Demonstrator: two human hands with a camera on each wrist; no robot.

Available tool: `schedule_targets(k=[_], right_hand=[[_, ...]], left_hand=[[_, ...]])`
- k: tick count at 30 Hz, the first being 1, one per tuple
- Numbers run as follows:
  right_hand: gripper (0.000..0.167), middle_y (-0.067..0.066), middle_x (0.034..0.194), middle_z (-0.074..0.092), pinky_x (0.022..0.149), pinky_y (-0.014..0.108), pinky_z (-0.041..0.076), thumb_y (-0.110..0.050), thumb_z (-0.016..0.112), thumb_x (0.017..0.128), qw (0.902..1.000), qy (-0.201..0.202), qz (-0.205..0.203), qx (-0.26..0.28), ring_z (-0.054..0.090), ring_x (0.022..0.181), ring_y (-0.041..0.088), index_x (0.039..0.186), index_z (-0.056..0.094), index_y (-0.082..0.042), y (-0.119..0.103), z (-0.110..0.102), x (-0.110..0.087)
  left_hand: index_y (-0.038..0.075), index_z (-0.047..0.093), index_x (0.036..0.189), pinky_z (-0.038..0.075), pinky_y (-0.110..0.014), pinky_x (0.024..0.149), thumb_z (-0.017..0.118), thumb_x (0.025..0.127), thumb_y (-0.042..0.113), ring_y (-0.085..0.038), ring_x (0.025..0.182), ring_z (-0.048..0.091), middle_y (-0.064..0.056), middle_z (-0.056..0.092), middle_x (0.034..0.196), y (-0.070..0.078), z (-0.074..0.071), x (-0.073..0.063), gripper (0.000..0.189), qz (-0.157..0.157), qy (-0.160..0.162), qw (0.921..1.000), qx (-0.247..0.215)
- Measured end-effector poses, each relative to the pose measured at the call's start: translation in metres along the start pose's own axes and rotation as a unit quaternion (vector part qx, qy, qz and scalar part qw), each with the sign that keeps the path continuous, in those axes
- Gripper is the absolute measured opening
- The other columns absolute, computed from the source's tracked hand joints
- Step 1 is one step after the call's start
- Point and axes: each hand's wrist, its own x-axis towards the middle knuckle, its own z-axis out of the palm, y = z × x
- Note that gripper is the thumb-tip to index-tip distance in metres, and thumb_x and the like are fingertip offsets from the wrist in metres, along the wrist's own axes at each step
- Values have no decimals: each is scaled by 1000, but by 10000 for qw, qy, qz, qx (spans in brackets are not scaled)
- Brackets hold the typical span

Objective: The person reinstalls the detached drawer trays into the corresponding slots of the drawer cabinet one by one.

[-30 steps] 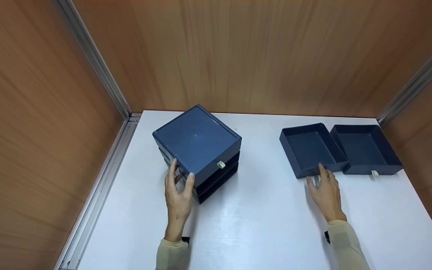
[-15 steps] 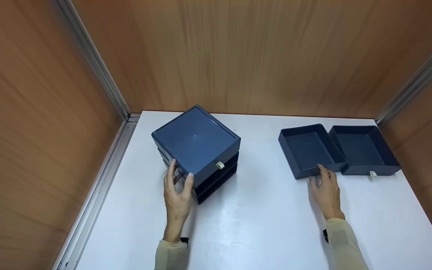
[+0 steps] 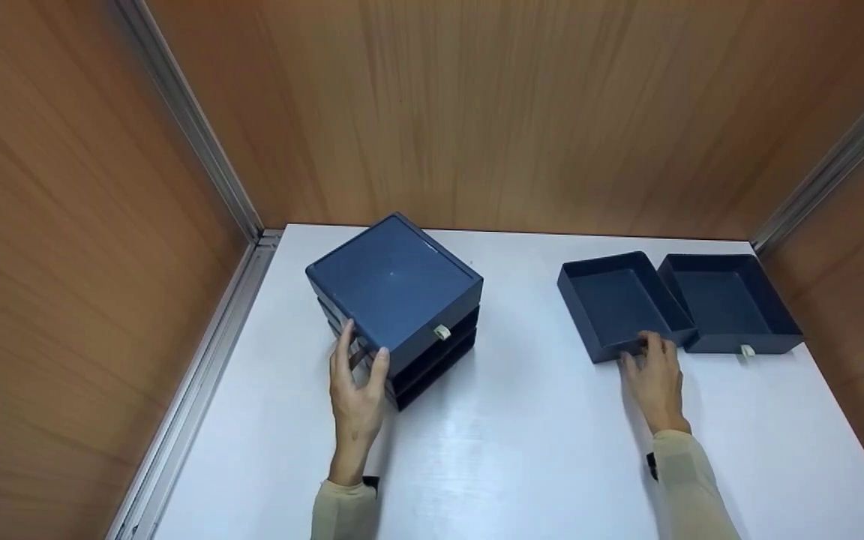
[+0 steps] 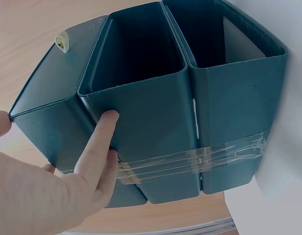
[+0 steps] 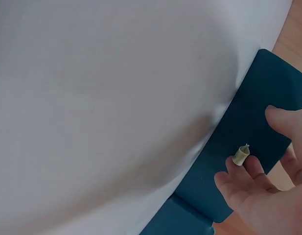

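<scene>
A dark blue three-tier drawer cabinet (image 3: 394,277) stands askew on the left. Its top drawer is in and shows a pale pull tab (image 3: 442,331); the two lower slots (image 4: 136,54) are bare. My left hand (image 3: 357,405) rests against its near side, fingers fairly straight, thumb at the top corner. On the right lies a loose blue drawer (image 3: 578,319). My right hand (image 3: 657,382) holds its front wall, thumb on the outer face and index finger over the rim. Other fingertips of that hand sit by the drawer's small tab (image 5: 241,154).
Another loose drawer (image 3: 781,343) lies against the first one, near the right edge of the white table (image 3: 507,465). Clear tape (image 4: 229,154) runs across the cabinet's side. Wood-grain panels (image 3: 514,112) enclose the back and sides.
My right hand has shifted slightly to the right along the drawer's front, its fingers closing over the wall. My left hand, the cabinet and both drawers stay in place.
</scene>
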Motion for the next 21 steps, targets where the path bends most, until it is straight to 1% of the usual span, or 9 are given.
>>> schedule_targets(k=[8, 16, 21], right_hand=[[42, 30, 134, 51, 105, 65, 50, -8, 69, 103, 9999, -57, 33, -93, 58, 125, 51, 140, 53, 3, 2, -3, 3], [41, 31, 128, 54, 101, 66, 48, -7, 73, 101, 9996, 136, -200, -115, 57, 120, 51, 136, 55, 3, 1, -3, 0], [40, 31, 130, 53, 105, 65, 48, -7, 73, 101, 9997, 142, -141, -111, 57, 123, 51, 136, 55, 3, 0, -3, -1]], left_hand=[[20, 34, 168, 43, -65, 117, 66, 107, 25, -42, 147, 46, -15, 35, 169, -1, 2, 1, 69, 40, -4, 10000, -18], [17, 35, 168, 39, -66, 120, 66, 106, 27, -43, 148, 45, -17, 35, 169, 2, 2, -1, 70, 50, 18, 9999, 119], [18, 35, 168, 38, -65, 120, 66, 106, 27, -43, 148, 45, -17, 36, 169, 1, 2, -1, 70, 36, 25, 9999, 134]])
